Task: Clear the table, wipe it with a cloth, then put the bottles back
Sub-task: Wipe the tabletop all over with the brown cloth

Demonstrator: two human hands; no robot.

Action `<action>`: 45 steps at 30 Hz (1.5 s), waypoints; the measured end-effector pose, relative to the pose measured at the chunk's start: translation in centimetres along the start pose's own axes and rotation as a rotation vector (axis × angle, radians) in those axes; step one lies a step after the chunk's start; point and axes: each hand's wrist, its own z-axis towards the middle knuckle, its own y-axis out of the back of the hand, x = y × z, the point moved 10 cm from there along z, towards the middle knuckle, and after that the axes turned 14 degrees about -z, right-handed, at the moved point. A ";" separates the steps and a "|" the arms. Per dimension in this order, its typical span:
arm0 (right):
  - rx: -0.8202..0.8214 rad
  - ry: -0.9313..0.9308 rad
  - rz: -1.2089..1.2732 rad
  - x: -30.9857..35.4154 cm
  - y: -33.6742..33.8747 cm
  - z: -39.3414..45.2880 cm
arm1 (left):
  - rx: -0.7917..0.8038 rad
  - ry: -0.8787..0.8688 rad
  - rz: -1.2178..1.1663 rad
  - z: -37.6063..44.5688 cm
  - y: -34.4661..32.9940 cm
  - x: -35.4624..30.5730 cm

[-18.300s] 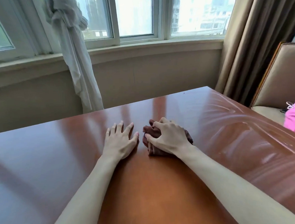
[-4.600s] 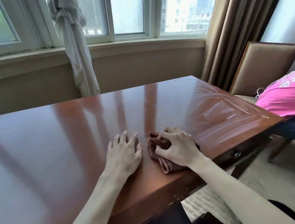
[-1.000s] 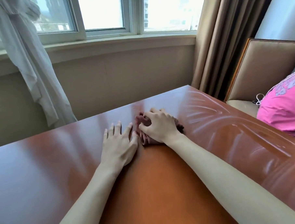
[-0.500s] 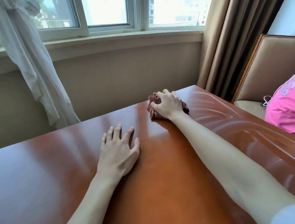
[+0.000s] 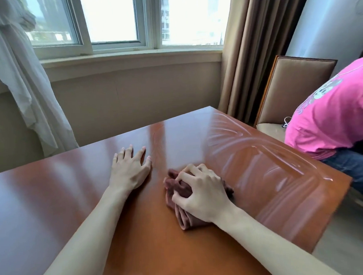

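Your right hand (image 5: pixel 201 190) grips bunched cloth (image 5: pixel 180 199), pressed on table (image 5: pixel 54 201). Your left hand (image 5: pixel 129 167), at cloth's 10 o'clock, lies flat, fingers spread.

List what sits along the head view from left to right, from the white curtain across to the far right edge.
White curtain → left hand flat on the table → brown cloth held in the right hand → brown drape → chair → person in pink shirt.

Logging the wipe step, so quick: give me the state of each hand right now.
Left hand: open, flat on the table, holding nothing.
Right hand: fingers curled round the reddish-brown cloth, pressing it to the table.
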 end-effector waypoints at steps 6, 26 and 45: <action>0.038 -0.126 -0.047 -1.6 -4.9 10.3 | -0.038 -0.022 -0.021 -0.2 0.1 -0.6; 0.072 -0.033 0.072 -3.5 -11.7 24.2 | -0.086 0.031 -0.024 0.7 0.1 0.2; 0.069 -0.073 -0.052 -4.5 -5.8 12.8 | -0.061 0.024 -0.010 -0.5 0.4 -0.1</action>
